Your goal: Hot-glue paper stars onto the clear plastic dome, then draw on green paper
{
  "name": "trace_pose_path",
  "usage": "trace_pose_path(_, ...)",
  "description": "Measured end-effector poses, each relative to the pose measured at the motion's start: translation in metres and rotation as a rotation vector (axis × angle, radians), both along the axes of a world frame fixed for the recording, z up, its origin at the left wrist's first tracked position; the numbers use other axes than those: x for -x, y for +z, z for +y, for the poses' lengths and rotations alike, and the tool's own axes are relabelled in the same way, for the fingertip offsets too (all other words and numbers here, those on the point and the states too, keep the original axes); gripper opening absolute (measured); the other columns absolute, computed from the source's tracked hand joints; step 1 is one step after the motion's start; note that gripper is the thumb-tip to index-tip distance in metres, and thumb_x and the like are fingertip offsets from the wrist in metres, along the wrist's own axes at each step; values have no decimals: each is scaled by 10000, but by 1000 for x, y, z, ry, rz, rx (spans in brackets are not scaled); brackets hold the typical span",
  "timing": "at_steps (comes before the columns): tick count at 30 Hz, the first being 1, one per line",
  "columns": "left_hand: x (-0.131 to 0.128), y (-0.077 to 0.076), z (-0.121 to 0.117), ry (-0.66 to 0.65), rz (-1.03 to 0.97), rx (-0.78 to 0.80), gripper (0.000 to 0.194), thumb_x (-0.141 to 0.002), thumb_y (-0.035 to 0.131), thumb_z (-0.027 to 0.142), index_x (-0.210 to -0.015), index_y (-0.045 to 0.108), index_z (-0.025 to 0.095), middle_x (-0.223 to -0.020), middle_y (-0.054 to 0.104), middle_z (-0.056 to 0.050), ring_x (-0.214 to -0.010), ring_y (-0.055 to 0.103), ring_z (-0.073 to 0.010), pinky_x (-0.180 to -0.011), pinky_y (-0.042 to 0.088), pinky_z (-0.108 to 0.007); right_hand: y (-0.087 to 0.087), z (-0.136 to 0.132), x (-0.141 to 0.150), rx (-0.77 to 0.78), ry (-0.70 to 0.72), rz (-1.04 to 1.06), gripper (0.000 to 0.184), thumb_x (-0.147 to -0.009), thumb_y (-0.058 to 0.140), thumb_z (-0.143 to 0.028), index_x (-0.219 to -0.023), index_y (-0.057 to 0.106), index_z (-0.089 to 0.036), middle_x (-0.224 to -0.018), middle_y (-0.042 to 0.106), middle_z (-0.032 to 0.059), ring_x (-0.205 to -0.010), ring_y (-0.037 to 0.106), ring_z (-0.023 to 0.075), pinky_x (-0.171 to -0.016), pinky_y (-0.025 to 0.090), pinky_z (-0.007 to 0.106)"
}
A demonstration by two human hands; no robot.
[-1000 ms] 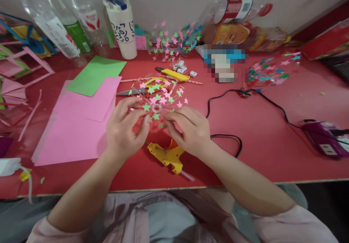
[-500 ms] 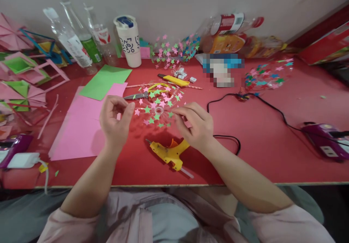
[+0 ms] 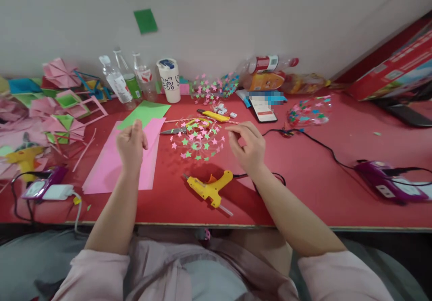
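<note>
My left hand (image 3: pixel 131 147) is a loose fist over the pink paper (image 3: pixel 119 166), its thumb up. Whatever it may hold is hidden. Right of the clear plastic piece with pink and green stars (image 3: pixel 197 146), my right hand (image 3: pixel 249 147) has thumb and fingertips pinched together; anything between them is too small to make out. Neither hand touches the starred piece, which lies between them. Below it a yellow glue gun (image 3: pixel 209 186) rests on its side, a clear stick poking from its back. Scissors (image 3: pixel 173 131) are partly behind the starred piece.
A yellow cutter (image 3: pixel 216 115), phone (image 3: pixel 265 111), plastic bottles (image 3: pixel 116 83) and a white tumbler (image 3: pixel 169 83) stand or lie at the back. Folded paper shapes (image 3: pixel 65 130) crowd the left. A black cord (image 3: pixel 324 142) runs to a purple power strip (image 3: pixel 388 181) at right.
My hands have moved apart: the left away from the starred piece and into a tighter fist, the right slightly off its edge. The view has tilted up, showing more wall.
</note>
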State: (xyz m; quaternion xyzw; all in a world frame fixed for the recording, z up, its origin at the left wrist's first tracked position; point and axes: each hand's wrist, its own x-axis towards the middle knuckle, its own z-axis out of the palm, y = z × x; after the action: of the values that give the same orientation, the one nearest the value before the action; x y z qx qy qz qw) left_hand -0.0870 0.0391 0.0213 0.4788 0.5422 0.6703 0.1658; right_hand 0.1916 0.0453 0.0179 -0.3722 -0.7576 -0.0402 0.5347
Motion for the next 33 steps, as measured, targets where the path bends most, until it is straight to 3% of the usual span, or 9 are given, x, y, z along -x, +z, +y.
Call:
trace_pose_path(4,27,0,-1,66,-86,25,355,-887,496,337,-564,441,199,-441,452,62,-379,407,-72,-376,276,-191,3,-3,-13,77,-34,40,154,-873,500,-151,-889,641,-211,-813,633,18,-654,555,124,-635,460,276)
trace_pose_path(6,32,-6,-4,16,-106,96,210,-835,527,306,-664,505,186,-547,543,51,-419,462,-64,-397,332,-178,3,-12,-18,134,68,-24,177,-857,484,-133,-897,639,-207,-788,620,15,-662,552,129,-635,452,272)
trace_pose_path(8,32,-15,-7,-54,-101,148,192,-809,535,329,-703,541,169,-659,621,10,-469,528,-70,-418,381,-182,2,-24,-19,237,261,-226,227,-815,464,-88,-908,642,-194,-774,616,21,-687,559,137,-640,449,267)
trace_pose_path(11,24,-26,-10,-126,-75,234,159,-691,654,281,-726,556,162,-568,604,37,-422,508,-65,-416,395,-173,-5,-45,-15,433,409,-657,348,-704,501,-50,-994,652,-167,-919,654,71,-811,585,177,-743,465,307)
trace_pose_path(14,11,-30,-11,-196,-47,304,157,-662,669,267,-671,552,162,-468,562,49,-357,466,-63,-367,355,-165,-15,-59,-8,545,344,-855,469,-695,547,-74,-1153,618,-141,-1100,642,123,-989,580,234,-895,437,373)
trace_pose_path(18,-6,-26,-15,-260,6,345,182,-702,659,292,-629,552,165,-445,546,47,-328,465,-64,-327,325,-159,-27,-59,-14,543,251,-924,417,-782,488,-57,-1172,613,-138,-1048,663,109,-988,585,222,-919,408,371)
trace_pose_path(23,-14,-21,-25,-274,91,333,206,-789,603,293,-631,527,185,-472,552,53,-336,477,-61,-321,292,-153,-28,-31,-51,512,105,-936,362,-808,488,-63,-1119,650,-150,-991,688,116,-952,607,223,-933,382,388)
trace_pose_path(29,-7,-17,-32,-238,175,260,476,-846,573,343,-433,398,184,-347,375,61,-310,344,-37,-357,266,-164,-26,5,-99,494,-10,-864,444,-733,466,2,-1089,676,-160,-1037,718,113,-996,626,227,-927,426,360)
trace_pose_path(33,-12,-9,-33,-321,189,180,296,-829,567,363,-595,549,184,-522,562,22,-406,481,-78,-391,343,-186,-17,12,-97,408,-85,-763,456,-739,437,1,-1109,661,-145,-1093,703,139,-1029,625,258,-930,452,420)
